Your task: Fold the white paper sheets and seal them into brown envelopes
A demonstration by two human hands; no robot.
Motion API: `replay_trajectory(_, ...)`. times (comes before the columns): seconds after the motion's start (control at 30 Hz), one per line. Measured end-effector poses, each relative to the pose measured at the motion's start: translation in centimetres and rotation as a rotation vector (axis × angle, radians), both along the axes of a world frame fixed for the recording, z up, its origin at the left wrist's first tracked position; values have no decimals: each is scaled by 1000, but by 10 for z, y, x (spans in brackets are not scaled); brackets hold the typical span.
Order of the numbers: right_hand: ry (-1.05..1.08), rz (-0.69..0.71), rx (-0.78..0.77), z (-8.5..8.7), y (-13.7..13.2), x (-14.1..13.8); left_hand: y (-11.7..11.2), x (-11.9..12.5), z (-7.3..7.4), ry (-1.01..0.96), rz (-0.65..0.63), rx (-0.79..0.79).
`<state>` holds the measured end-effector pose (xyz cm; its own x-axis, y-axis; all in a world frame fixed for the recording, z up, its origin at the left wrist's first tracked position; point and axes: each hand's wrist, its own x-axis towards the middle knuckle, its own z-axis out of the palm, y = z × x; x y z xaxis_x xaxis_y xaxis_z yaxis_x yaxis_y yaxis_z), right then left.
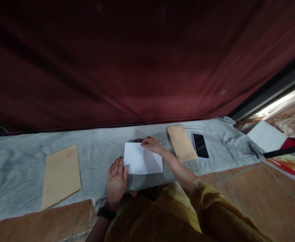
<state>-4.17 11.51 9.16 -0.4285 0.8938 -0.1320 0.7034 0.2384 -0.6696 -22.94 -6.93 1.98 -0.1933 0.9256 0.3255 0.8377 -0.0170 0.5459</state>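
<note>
The white paper point(139, 162) lay just right of the left hand point(117, 174), long axis sideways. That hand was spread, thumb touching the paper; the right hand point(151, 144) curled at the far edge (pinching or not, I couldn't tell).

The sheet point(141, 164) is smooth matt paper on cloth point(99, 144) with a soft nap. The envelopes point(61, 176) point(181, 143) either side of it are matt paper too, the phone point(200, 146) to its right glossy-screened, the curtain point(137, 74) beyond it smooth cloth
</note>
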Motion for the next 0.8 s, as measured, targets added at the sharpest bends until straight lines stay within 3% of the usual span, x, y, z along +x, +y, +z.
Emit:
replay_trajectory(0.1,167,-46,5,10,-3,9,-3,-5,5,-322,109,-8)
replay_trajectory(0.23,773,-203,-164,22,-13,18,0,-1,24,-848,255,-42)
replay_trajectory(0.3,994,-248,-243,24,-21,20,5,8,38,-1067,212,-96)
replay_trajectory(0.43,1091,-333,-297,22,-39,22,15,26,68,-1402,109,-185)
replay_trajectory(0.63,1061,-322,-322,19,-54,33,23,32,89,-1468,56,-198)
replay_trajectory(0.8,963,-222,-169,19,-56,47,33,27,94,-1043,39,-113)
